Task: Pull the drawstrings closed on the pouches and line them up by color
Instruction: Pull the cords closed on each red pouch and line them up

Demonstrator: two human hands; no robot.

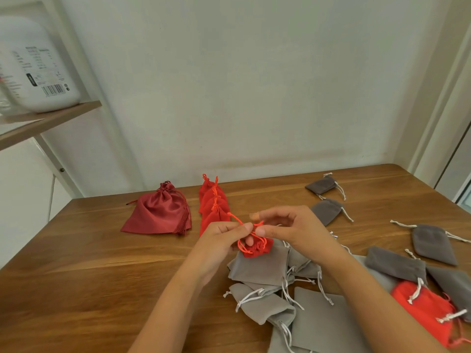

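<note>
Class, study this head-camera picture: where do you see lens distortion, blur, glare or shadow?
Head view: wide-angle distortion bends the shelf and table edge; the white bottle at upper left is blurred; light is soft and even, no harsh glare, shadows faint; the red pouch looks fairly sharp.

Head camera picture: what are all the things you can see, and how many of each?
Satin pouch: one, dark red, far left on the table, closed.
Lined-up pouches: about four, bright red, in a row beside the satin pouch.
Held pouch: one, bright red, between the hands.
Loose red pouch: one, bright red, near right.
Dark grey pouches: five, right side.
Light grey pouches: several, heaped near the middle, count unclear.
Table: one, brown wood.
Bottle: one, white, on the shelf.
Shelf: one, wooden, upper left.
Hands: two, left hand and right hand, each pinching the red drawstring.
</note>
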